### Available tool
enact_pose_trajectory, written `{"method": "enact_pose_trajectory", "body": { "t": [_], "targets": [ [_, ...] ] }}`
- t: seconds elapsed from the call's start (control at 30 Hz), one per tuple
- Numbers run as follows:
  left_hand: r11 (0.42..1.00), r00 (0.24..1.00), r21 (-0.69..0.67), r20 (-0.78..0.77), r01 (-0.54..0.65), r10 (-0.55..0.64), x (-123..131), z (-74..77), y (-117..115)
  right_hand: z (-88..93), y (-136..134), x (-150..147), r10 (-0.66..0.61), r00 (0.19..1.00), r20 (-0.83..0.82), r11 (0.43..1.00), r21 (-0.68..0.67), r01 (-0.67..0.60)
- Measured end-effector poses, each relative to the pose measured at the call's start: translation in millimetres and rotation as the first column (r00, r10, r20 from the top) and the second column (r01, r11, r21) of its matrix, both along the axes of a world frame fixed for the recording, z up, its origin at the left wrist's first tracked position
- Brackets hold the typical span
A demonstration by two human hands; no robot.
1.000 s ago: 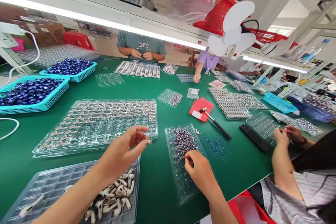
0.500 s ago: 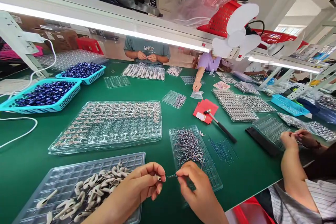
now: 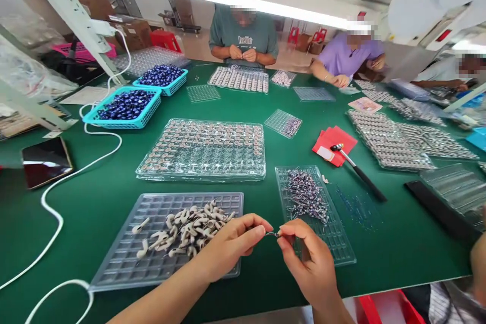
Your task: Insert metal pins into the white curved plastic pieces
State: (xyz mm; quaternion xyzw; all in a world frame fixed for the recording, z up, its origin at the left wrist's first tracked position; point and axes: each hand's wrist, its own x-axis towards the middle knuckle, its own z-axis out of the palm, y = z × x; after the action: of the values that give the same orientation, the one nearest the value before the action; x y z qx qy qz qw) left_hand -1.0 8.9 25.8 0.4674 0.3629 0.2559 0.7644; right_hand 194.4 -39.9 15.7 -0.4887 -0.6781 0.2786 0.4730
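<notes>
My left hand is closed, thumb against fingers, around a pale earbud shell; the fingers now cover most of it. My right hand pinches a small dark wired component, its thin wire reaching to the left fingertips. The hands nearly meet. Under my left forearm lies a grey compartment tray with a heap of whitish stemmed earbud shells. Behind my right hand is a clear tray bearing a pile of small wired components.
Clear trays with round parts lie beyond. Blue baskets of dark shiny pieces stand left, near a white cable and phone. A hammer rests partly on red packets. Co-workers sit opposite and at right.
The view has swung left and down, bringing the phone into sight. My hands have drawn closer together, and the wire's end now reaches the left fingertips.
</notes>
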Motion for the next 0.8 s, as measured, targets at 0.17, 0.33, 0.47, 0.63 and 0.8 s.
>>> {"method": "enact_pose_trajectory", "body": {
  "t": [0.17, 0.33, 0.47, 0.63, 0.8],
  "targets": [
    [0.984, 0.993, 0.175, -0.114, -0.013, 0.033, -5, 1.6, -1, -8.0, 3, -11, -0.033, 0.997, 0.064, 0.998, 0.055, 0.029],
    [0.881, 0.943, 0.474, -0.298, 0.012, 0.148, -9, 3.3, -2, -10.4, 3, -9, -0.006, 0.996, 0.089, 0.998, 0.061, 0.001],
    [0.838, 0.932, 0.545, -0.313, 0.021, 0.18, -7, 2.4, -3, -11.2, 5, -10, 0.022, 0.993, 0.118, 0.993, 0.114, -0.035],
    [0.864, 0.92, 0.504, -0.337, -0.003, 0.199, -3, 4.6, -4, -12.9, 5, -12, -0.011, 0.966, 0.257, 0.978, 0.205, -0.043],
    [0.953, 0.958, 0.302, -0.268, -0.021, 0.106, -3, 4.1, 0, -10.8, 5, -13, 0.023, 0.98, 0.199, 0.996, 0.078, -0.039]
  ]
}}
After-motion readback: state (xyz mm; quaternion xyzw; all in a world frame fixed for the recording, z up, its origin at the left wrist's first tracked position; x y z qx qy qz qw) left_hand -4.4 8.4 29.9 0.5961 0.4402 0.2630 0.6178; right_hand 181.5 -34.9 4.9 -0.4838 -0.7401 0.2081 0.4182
